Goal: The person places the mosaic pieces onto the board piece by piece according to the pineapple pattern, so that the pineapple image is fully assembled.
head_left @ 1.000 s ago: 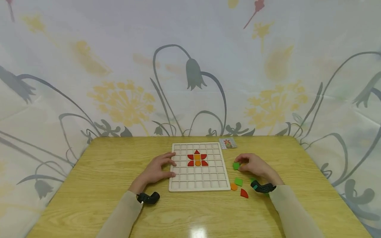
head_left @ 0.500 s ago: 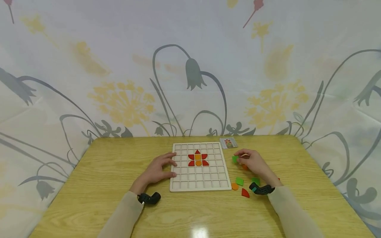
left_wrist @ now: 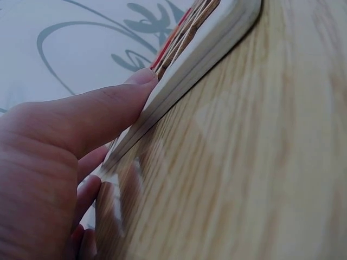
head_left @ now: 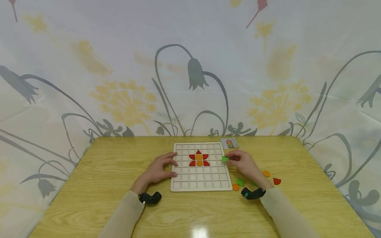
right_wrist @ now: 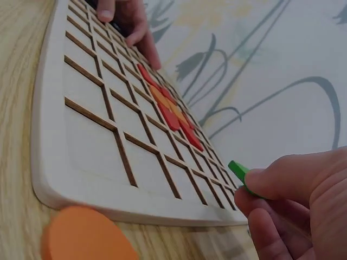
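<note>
Fabric-like backdrop [head_left: 131, 66]: pale, printed with grey bellflowers and yellow flower heads, behind the table. Table [head_left: 104, 175]: light wood grain. Grid board [head_left: 192, 178]: off-white, rounded corners, square recesses, flat on the table. Left hand [head_left: 159, 168]: fingers apart and relaxed, touching the board's left rim. Right hand [head_left: 242, 162]: thumb and finger pinching a green square tile [head_left: 225, 159] at the board's right rim; contact between tile and rim cannot be told. Picture card [head_left: 229, 143]: beside the board's far right corner, small coloured figure on a printed grid. On the board, grouped: four red petal tiles [head_left: 192, 156], orange square tile [head_left: 198, 157], orange disc [head_left: 199, 163], red triangle [head_left: 198, 152]. Loose, right of the board: second green tile [head_left: 240, 182]; near disc [head_left: 235, 187], orange, just beside the near right corner; far disc [head_left: 266, 173], orange; round-edged red tile [head_left: 277, 181].
</note>
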A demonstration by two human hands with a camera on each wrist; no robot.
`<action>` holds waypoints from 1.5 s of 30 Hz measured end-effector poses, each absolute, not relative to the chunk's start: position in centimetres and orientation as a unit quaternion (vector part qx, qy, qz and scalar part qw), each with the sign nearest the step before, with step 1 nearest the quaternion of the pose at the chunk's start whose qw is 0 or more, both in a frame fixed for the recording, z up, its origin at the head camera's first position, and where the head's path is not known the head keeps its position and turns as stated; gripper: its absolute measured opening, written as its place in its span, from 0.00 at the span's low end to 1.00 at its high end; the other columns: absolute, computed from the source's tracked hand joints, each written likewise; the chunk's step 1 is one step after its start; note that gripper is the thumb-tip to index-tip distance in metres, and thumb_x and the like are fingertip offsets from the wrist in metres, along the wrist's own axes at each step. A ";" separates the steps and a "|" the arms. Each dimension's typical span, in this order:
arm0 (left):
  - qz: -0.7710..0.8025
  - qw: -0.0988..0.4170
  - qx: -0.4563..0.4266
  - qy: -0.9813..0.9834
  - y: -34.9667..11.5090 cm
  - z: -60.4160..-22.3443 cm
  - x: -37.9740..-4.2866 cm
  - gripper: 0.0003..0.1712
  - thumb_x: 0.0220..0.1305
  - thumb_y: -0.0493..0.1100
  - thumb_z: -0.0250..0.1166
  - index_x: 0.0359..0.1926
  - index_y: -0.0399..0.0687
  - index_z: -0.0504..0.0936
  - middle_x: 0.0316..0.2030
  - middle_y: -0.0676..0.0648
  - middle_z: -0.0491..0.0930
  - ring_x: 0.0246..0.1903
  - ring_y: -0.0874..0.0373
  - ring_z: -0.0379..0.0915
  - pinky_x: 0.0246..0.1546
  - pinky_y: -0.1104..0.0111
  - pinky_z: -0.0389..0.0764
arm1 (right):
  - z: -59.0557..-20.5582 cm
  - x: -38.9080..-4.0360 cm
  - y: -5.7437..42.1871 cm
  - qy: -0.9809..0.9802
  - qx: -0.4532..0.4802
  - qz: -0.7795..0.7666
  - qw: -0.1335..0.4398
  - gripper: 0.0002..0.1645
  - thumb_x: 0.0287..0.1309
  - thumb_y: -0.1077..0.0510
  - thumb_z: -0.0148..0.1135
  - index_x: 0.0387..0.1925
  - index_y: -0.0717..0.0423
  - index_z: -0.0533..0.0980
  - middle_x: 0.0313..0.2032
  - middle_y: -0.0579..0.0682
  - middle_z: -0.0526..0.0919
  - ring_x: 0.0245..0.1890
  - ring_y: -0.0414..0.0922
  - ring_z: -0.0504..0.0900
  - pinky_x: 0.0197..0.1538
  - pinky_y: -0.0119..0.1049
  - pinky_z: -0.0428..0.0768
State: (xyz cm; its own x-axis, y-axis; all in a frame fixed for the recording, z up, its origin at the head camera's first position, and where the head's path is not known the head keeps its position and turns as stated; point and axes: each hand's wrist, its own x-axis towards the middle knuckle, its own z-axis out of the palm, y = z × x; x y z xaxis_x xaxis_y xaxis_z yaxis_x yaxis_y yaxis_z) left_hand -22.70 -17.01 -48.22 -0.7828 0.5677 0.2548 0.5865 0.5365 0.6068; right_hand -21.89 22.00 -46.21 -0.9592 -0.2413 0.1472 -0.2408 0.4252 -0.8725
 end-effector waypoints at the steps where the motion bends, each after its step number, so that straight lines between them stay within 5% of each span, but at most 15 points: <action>1: -0.351 0.014 -0.330 -0.876 -17.0 -48.2 -22.7 0.15 0.59 0.52 0.73 0.43 0.53 0.84 0.70 0.43 0.67 0.71 0.42 0.57 0.67 0.42 0.60 | -46.3 -21.9 21.7 0.842 -0.147 -0.518 0.006 0.13 0.60 0.66 0.68 0.47 0.65 0.82 0.49 0.60 0.81 0.43 0.51 0.83 0.43 0.30 0.81; 23: -0.351 0.015 -0.330 -0.876 -16.9 -48.2 -22.7 0.15 0.58 0.50 0.74 0.43 0.51 0.84 0.69 0.42 0.68 0.71 0.41 0.58 0.67 0.42 0.60 | -46.8 -21.5 14.9 0.855 -0.280 -0.436 0.034 0.09 0.56 0.64 0.70 0.40 0.53 0.86 0.42 0.45 0.83 0.35 0.39 0.79 0.39 0.33 0.80; 45: -0.354 0.011 -0.324 -0.877 -17.0 -48.2 -22.8 0.14 0.58 0.51 0.74 0.43 0.53 0.84 0.69 0.44 0.68 0.71 0.43 0.58 0.67 0.43 0.60 | -46.9 -21.2 13.8 0.861 -0.281 -0.420 0.045 0.06 0.62 0.64 0.67 0.38 0.51 0.86 0.44 0.43 0.79 0.44 0.44 0.78 0.45 0.36 0.78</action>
